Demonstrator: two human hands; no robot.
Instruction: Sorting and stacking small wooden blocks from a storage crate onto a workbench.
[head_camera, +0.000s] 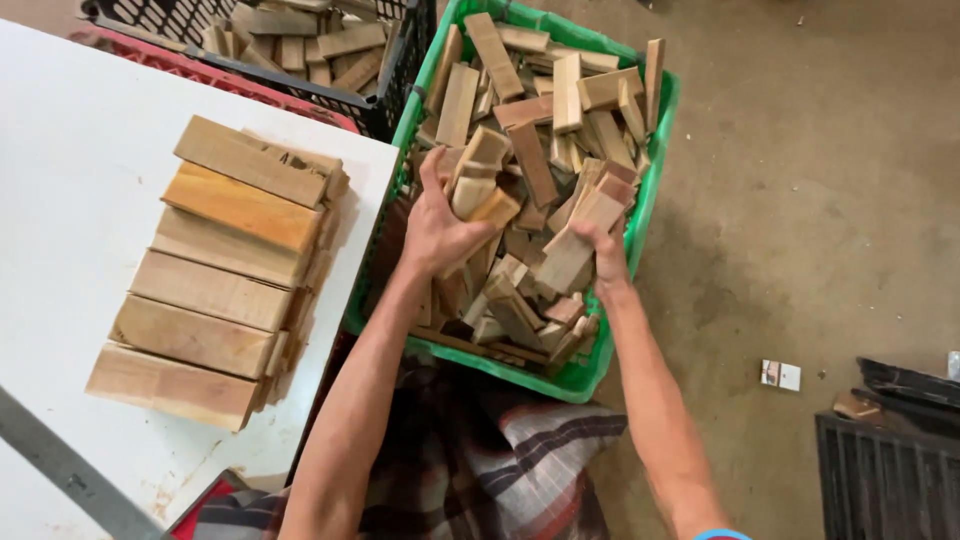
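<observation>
both hands work inside the green plastic crate (655, 165) of short wooden offcuts. the left hand (440, 235) has its fingers curled around a few pale wood blocks (478, 180); the right hand (603, 262) pinches a longer tan block (578, 238). sorted planks sit stacked in neat rows on the white desk (70, 150).

Black crate (300, 40) at 12 o'clock runs off the top edge, red crate (200, 70) mostly buried under it. Right hand's (605, 255) fingertips vanish behind a block (580, 235). Small white thing (781, 375) on the floor at 4 o'clock, too tiny to tell.
</observation>
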